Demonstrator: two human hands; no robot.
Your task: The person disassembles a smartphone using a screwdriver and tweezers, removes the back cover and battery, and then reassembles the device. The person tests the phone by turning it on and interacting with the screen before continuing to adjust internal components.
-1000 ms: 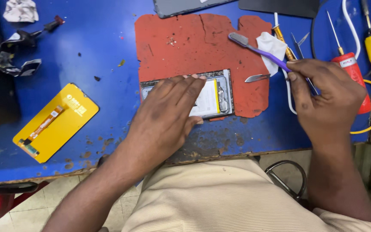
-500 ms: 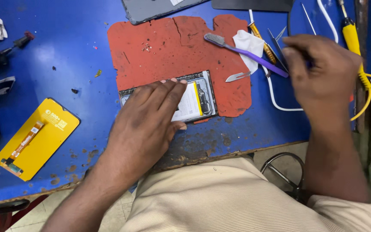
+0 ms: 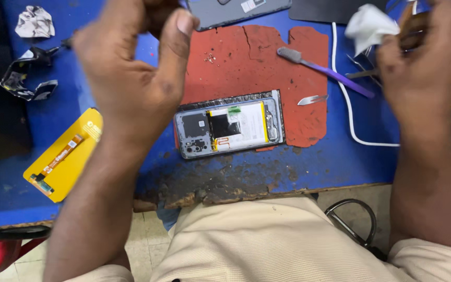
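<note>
Both hands up, left hand (image 3: 131,78) loosely curled and empty, right hand (image 3: 429,57) pinching a white crumpled tissue (image 3: 369,26); that opened grey phone with its exposed battery (image 3: 229,125) near the bench's front edge could get knocked off by a dropping wrist

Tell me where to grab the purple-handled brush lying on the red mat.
Take the purple-handled brush by the middle of its purple handle, from above. It lies flat and slanted on the red mat, grey head up-left, far end running under the right hand. The mid-handle is bare, so a pinch across it looks easiest.
</note>
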